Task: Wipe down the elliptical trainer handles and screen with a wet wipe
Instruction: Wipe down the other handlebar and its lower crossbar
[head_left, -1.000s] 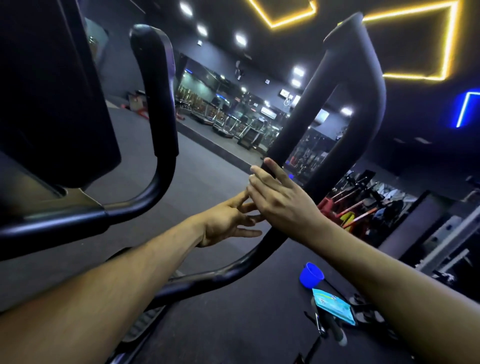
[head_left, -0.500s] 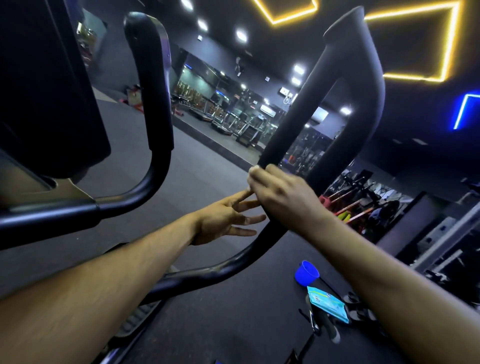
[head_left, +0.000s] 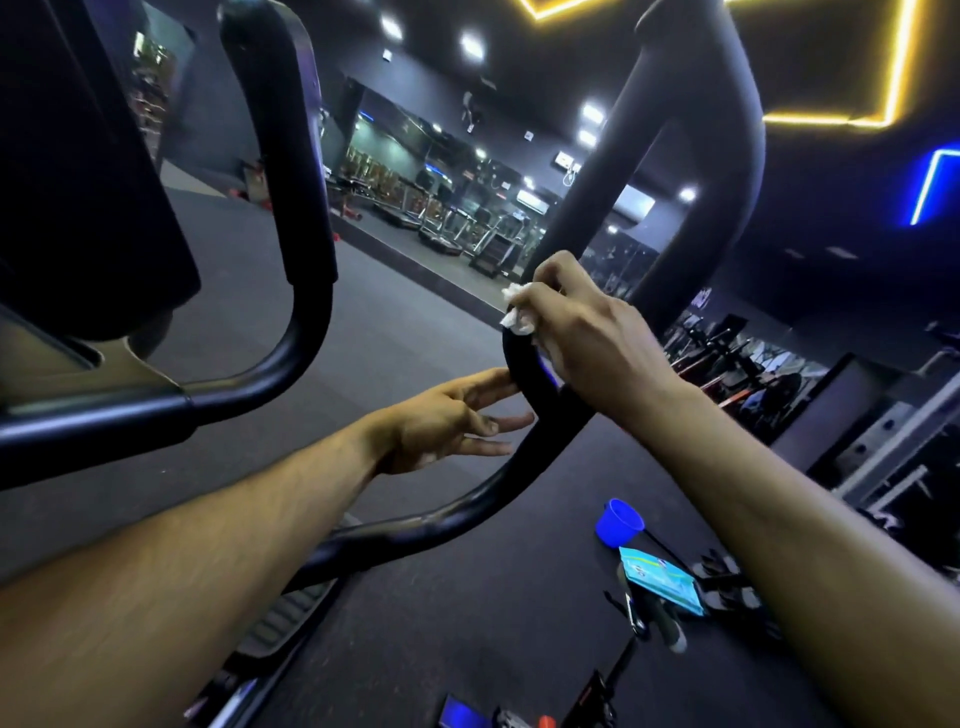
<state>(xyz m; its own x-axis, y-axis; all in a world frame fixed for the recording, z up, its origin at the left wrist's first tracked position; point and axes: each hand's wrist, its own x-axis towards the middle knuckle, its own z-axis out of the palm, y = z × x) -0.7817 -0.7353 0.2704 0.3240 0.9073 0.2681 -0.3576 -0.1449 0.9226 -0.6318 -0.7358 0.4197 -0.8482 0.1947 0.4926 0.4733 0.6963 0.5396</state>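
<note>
The looped right handle (head_left: 696, 171) is seen at frame centre-right, its lower bar (head_left: 467, 512) curving down toward lower left. The right hand (head_left: 587, 338) is curled round the handle's near limb, a white wipe (head_left: 517, 314) pinched beneath the fingers against the grip. The left hand (head_left: 452, 423) is held flat, fingers straight and spread, tips touching the bar just below the wipe. Open floor (head_left: 395, 332) is noted between this handle and the left handle (head_left: 291, 171) at upper left. The dark screen (head_left: 78, 166) fills the left edge. At lower right, a blue cup (head_left: 618, 522) and a wipe pack (head_left: 662, 579) are seen on the floor; the cup's contents cannot be told.
</note>
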